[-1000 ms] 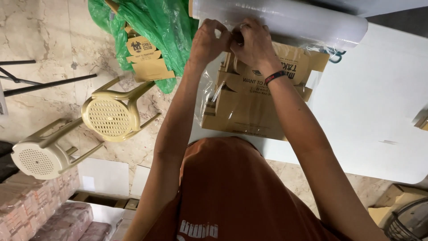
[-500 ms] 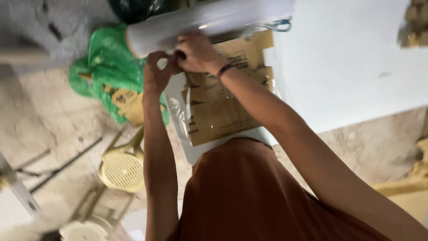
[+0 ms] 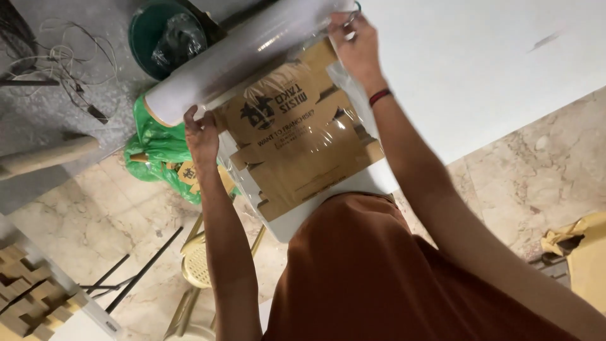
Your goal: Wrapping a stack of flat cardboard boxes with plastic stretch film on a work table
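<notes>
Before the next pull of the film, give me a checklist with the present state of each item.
1. Left hand on the near end of the stretch-film roll: ok, it grips that end.
2. Right hand on the far end of the roll: ok, it is at that end; how the fingers grip, cannot tell.
3. Film over the flat cardboard boxes: ok, clear film lies across the stack.
4. Stack resting fully on the white table: not ok, its near edge hangs past the table edge.
5. Film end anchored under the stack: cannot tell, hidden.
</notes>
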